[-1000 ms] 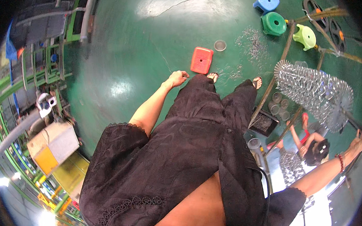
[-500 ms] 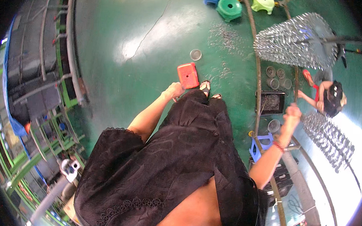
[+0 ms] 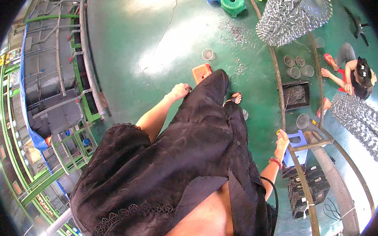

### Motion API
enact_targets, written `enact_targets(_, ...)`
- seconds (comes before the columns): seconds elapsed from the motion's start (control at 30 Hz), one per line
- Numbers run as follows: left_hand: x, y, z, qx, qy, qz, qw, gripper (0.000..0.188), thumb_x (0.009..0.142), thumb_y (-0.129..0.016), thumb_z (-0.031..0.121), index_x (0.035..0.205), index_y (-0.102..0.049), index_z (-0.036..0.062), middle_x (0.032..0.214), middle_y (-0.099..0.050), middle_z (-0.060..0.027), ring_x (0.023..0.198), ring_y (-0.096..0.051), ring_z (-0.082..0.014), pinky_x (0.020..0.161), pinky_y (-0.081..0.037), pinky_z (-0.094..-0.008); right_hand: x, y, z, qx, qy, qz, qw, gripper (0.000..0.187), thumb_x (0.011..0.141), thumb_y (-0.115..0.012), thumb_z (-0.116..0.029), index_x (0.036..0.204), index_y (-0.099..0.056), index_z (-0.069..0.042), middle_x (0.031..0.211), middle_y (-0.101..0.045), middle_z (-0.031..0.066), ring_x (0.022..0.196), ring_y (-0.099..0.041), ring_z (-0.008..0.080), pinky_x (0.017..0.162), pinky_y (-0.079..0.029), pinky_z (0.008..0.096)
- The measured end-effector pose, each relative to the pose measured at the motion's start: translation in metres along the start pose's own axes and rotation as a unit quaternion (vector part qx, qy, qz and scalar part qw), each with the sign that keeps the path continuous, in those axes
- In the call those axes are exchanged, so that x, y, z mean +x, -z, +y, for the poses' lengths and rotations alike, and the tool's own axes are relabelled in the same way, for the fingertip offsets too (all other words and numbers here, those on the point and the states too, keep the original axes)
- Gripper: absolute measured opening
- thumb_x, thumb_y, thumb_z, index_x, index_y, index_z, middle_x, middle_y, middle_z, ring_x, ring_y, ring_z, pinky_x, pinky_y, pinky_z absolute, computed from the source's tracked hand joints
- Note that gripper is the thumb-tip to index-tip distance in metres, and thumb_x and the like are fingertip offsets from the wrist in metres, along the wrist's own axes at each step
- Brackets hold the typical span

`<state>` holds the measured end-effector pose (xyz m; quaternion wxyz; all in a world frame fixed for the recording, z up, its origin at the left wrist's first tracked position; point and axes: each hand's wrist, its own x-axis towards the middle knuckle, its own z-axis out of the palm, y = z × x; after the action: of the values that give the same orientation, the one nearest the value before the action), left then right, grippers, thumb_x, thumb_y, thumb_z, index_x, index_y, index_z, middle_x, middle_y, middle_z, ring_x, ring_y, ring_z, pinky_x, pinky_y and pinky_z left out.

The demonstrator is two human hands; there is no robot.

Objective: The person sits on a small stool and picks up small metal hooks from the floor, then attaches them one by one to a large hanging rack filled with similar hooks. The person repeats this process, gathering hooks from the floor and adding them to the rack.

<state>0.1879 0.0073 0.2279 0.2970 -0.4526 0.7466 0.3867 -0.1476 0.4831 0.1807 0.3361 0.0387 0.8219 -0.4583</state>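
Observation:
My left hand (image 3: 180,91) is closed, its curled fingers beside the knee of my black trousers (image 3: 200,105). A small dark bit shows at its fingertips; whether that is cloth or a held thing, I cannot tell. My right hand (image 3: 282,143), with a red bead bracelet (image 3: 276,161) at the wrist, is closed near a long pole of the rack (image 3: 299,161) and a blue stool (image 3: 296,147). A small yellow spot shows at its fingers; what they hold, if anything, is hidden. An orange stool (image 3: 200,72) stands just beyond my raised knee.
A large rack piece bristling with small metal parts (image 3: 286,20) hangs across the poles; another (image 3: 356,121) is beside a crouching person (image 3: 356,78). Tubs (image 3: 293,72) and a black tray (image 3: 296,95) sit between poles. Loose parts (image 3: 237,34) litter the green floor. Machinery (image 3: 55,75) stands left.
My right hand has come down and nearer my body, beside the blue stool. My knee has risen and now covers part of the orange stool. The left hand has shifted only slightly.

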Motion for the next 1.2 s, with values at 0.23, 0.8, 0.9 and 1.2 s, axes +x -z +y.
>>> enact_targets(0.23, 0.007, 0.003, -0.001, 0.005, 0.011, 0.023, 1.0, 0.027, 0.08, -0.054, 0.025, 0.102, -0.065, 0.0126, 0.088, -0.065, -0.0156, 0.082, -0.064, -0.0298, 0.074, -0.05, -0.0381, -0.069, -0.032, 0.067, 0.13, -0.316, 0.04, 0.939, 0.024, 0.082, -0.053, -0.015, 0.104, -0.061, -0.006, 0.074, -0.06, 0.0056, 0.053, -0.05, 0.0113, 0.041, -0.037, 0.024)
enact_targets(0.8, 0.104, 0.158, 0.126, 0.175, -0.14, 0.023, 0.974, 0.025, 0.08, -0.053, 0.014, 0.104, -0.061, 0.0112, 0.094, -0.066, -0.0088, 0.091, -0.063, -0.0257, 0.081, -0.048, -0.0358, 0.004, -0.163, -0.064, 0.304, -0.261, 0.068, 0.914, 0.05, 0.083, -0.056, -0.038, 0.126, -0.047, -0.013, 0.111, -0.06, 0.0075, 0.103, -0.056, 0.0261, 0.084, -0.042, 0.0513)
enact_targets(0.9, 0.153, 0.154, 0.171, 0.306, -0.266, -0.041, 0.913, 0.029, 0.082, -0.054, 0.021, 0.108, -0.059, 0.0089, 0.107, -0.062, -0.01, 0.103, -0.057, -0.0274, 0.091, -0.043, -0.0367, 0.027, -0.212, -0.099, 0.223, -0.305, 0.09, 0.922, 0.066, 0.078, -0.058, -0.039, 0.133, -0.038, -0.007, 0.117, -0.056, 0.0166, 0.109, -0.052, 0.0334, 0.09, -0.039, 0.0509)
enact_targets(1.2, 0.315, 0.015, 0.137, 0.476, -0.268, -0.333, 0.768, 0.04, 0.075, -0.065, 0.026, 0.105, -0.06, -0.0006, 0.115, -0.055, -0.0185, 0.11, -0.05, -0.034, 0.096, -0.038, -0.0392, 0.072, -0.324, -0.031, -0.143, -0.449, -0.028, 0.882, 0.055, 0.076, -0.06, -0.026, 0.126, -0.044, -0.012, 0.126, -0.043, 0.0208, 0.126, -0.029, 0.0424, 0.094, -0.03, 0.0632)
